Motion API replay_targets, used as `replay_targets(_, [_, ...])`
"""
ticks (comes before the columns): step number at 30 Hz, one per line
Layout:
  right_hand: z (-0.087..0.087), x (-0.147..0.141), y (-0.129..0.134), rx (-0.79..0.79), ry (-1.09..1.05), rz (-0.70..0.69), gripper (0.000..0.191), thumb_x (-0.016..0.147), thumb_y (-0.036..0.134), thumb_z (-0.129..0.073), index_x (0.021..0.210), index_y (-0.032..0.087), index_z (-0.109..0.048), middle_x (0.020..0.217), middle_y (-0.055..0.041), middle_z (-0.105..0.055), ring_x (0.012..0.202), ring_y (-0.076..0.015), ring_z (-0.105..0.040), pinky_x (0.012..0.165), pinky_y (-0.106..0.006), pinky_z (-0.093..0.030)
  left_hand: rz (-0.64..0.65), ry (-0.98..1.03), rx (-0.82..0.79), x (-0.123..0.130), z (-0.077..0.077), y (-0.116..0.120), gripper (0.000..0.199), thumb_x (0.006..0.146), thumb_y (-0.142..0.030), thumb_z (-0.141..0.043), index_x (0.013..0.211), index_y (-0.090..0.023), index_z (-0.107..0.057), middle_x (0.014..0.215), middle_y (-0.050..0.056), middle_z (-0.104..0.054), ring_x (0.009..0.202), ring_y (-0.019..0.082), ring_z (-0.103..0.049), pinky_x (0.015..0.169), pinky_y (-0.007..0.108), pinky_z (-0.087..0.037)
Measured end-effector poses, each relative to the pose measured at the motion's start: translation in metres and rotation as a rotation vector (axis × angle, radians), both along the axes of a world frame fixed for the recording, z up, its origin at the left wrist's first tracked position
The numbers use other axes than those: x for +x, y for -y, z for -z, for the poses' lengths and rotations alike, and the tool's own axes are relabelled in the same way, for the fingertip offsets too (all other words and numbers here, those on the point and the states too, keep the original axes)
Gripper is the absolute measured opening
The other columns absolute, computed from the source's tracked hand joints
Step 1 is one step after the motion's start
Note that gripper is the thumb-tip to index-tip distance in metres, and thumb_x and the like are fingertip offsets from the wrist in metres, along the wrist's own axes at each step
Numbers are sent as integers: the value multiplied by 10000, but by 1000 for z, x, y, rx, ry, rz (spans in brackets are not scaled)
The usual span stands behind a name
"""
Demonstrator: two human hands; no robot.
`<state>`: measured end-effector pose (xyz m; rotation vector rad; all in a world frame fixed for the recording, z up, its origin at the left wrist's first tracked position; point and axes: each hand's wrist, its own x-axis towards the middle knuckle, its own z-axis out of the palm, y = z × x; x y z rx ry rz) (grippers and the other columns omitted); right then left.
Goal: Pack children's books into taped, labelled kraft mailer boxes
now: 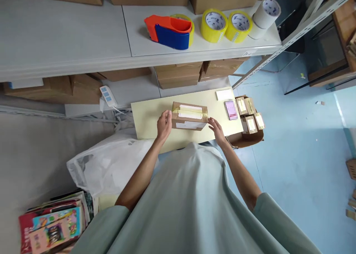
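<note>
A small brown cardboard box (190, 116) with white labels and clear yellowish tape lies on the pale yellow board (150, 116). My left hand (164, 123) rests against the box's left end, its fingers together and closed on that side. At the right end is my right hand (216, 128), its fingers apart and the fingertips at the box's lower right corner. On the board's right part lie a white slip (224, 95) and a pink-purple item (231, 110), which is blurred.
An open carton (241, 139) of small taped boxes stands right of the board. On the shelf (83, 42) above are a red and blue tape dispenser (172, 33) and yellow tape rolls (214, 25). A power strip (108, 96), white bag (111, 165) and stacked magazines (55, 228) are left.
</note>
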<state>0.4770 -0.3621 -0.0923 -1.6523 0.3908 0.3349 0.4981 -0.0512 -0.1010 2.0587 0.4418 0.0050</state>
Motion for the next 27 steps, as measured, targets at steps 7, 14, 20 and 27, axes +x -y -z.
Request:
replay_targets(7, [8,43,31,-103,28,-189,723,1029,762,-572,1467,197,-686,1559,-207,-726,1405,-328,-716,1202,-528,-563,-95,-104,97,-27,9,34,447,1169,-537,-363,937,-261,-627,923,94,-747,934,290,-736,905,387,-553])
replay_targets(14, [14,83,54,-269,133,-267,586,1049,715,-531,1254,201,-723,1321,-192,-820,1231,-316,-762,1003,-439,-635,-147,-183,175,-29,17,73,455,1169,-492,-335,776,-290,-442,795,68,-649,856,270,-675,860,369,-515])
replay_targets(20, [24,105,60,-391,241,-320,527,1108,691,-429,1113,231,-685,1175,-154,-810,1014,-277,-761,913,-417,-637,-167,-206,245,-24,21,103,473,1184,-427,-362,747,-280,-471,872,111,-698,952,286,-719,924,383,-548])
replay_targets(27, [44,118,53,-561,293,-432,517,1188,658,-238,1152,269,-577,1143,-127,-736,1055,-272,-707,867,-402,-609,-249,-203,291,-24,27,114,461,1183,-396,-367,772,-266,-528,907,110,-689,937,265,-711,938,375,-548])
